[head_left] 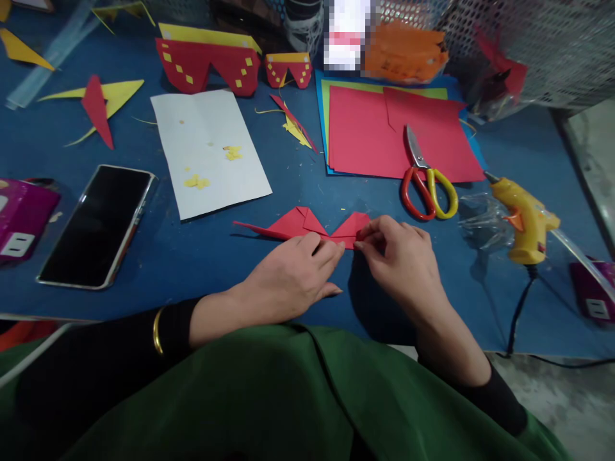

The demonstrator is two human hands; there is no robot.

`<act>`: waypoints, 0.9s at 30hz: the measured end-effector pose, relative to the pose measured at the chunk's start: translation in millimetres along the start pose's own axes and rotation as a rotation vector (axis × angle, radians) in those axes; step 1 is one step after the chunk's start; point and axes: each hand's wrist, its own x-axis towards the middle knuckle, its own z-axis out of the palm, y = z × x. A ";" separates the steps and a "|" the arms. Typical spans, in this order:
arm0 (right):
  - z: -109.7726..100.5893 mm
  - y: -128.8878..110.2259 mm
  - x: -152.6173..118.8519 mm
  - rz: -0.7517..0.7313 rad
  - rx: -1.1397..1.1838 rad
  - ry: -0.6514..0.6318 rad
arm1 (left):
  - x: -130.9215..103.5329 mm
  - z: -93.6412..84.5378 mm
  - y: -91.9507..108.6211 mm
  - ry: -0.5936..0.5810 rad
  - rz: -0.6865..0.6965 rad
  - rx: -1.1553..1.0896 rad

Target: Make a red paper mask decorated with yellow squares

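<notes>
A folded piece of red paper (307,225) lies on the blue tabletop in front of me, with two raised peaks, a dip between them and a thin strip reaching out at the left. My left hand (288,275) rests palm down against its lower edge. The fingertips press on the paper near the middle, while the thumb sticks out apart from it. At the paper's right end, my right hand (396,253) pinches the edge between thumb and fingers. Parts of the lower edge are hidden under both hands.
Scissors (423,179) lie partly on stacked coloured paper (360,134). A yellow glue gun (521,221) with a cord is at right. White paper (206,153) carries yellow scraps. A phone (98,227) lies left; red-and-yellow paper shapes (209,67) stand behind.
</notes>
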 end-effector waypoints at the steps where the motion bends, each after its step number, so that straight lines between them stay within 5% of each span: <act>1: -0.3 0.0 0.2 0.000 -0.002 -0.006 | 0.6 -0.6 -0.3 0.000 0.012 0.023; 11: -14.5 20.7 2.4 0.170 0.103 -0.084 | 1.1 -1.8 -0.8 -0.029 0.034 0.047; 27: -25.3 34.0 1.9 0.247 0.107 -0.110 | 1.5 -4.8 0.2 -0.092 -0.004 0.014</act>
